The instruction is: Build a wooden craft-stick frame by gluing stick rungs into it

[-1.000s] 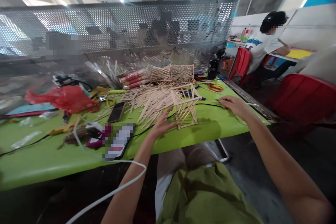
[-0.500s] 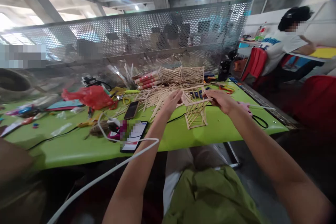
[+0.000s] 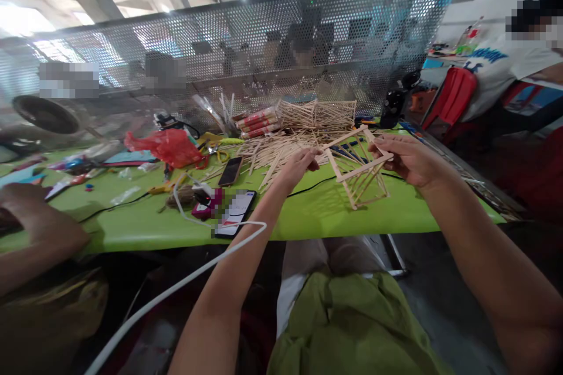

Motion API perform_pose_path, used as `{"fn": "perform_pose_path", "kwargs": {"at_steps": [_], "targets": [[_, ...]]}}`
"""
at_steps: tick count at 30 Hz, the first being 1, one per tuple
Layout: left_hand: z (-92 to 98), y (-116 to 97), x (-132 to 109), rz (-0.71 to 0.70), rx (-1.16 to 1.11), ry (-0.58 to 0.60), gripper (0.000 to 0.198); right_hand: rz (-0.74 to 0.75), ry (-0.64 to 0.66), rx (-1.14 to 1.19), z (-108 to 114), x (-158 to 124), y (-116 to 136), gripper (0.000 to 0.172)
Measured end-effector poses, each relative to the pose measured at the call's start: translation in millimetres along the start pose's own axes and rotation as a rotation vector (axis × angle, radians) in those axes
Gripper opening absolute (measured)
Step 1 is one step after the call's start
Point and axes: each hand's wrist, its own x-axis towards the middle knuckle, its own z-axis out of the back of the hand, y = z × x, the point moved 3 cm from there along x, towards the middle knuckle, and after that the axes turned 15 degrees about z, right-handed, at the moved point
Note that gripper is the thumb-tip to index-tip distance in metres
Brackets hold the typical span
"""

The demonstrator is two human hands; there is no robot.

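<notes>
A boxy frame of thin wooden sticks (image 3: pixel 363 170) is tilted above the green table, its square open end turned towards me. My right hand (image 3: pixel 409 158) is closed on the right side of this end, with thumb and fingers around the stick. My left hand (image 3: pixel 301 165) is beside the opposite corner, its fingers curled together. Whether it touches that corner or pinches something small, I cannot make out. Behind the frame lies a pile of loose wooden sticks (image 3: pixel 275 155), with a larger stick structure (image 3: pixel 316 114) at its back.
On the green table (image 3: pixel 281 222) are two phones (image 3: pixel 231 171), a red plastic bag (image 3: pixel 165 148), a magenta power adapter (image 3: pixel 206 204) and yellow-handled pliers (image 3: pixel 222 155). A white cable (image 3: pixel 176 299) crosses by my left forearm. Another person's arm (image 3: pixel 39 222) rests at left. A perforated metal screen (image 3: pixel 264 70) stands behind.
My right hand has moved right with the stick frame, which has gone from upright to tilted. My left hand has shifted slightly right in view. Another person's arm has come into view at left.
</notes>
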Motion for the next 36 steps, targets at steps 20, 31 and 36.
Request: {"fn": "perform_pose_path", "kwargs": {"at_steps": [20, 31, 36], "targets": [[1.8, 60, -2, 0.106, -0.106, 0.099, 0.056, 0.934, 0.382, -1.428, -52, -65, -63, 0.026], [-30.0, 115, 21, 0.111, -0.163, 0.122, 0.038, 0.898, 0.383, -1.494, -48, -90, -111, 0.017], [-42.1, 120, 30, 0.117, -0.227, 0.173, 0.038, 0.825, 0.341, -1.413, -46, -98, -115, 0.016]]}}
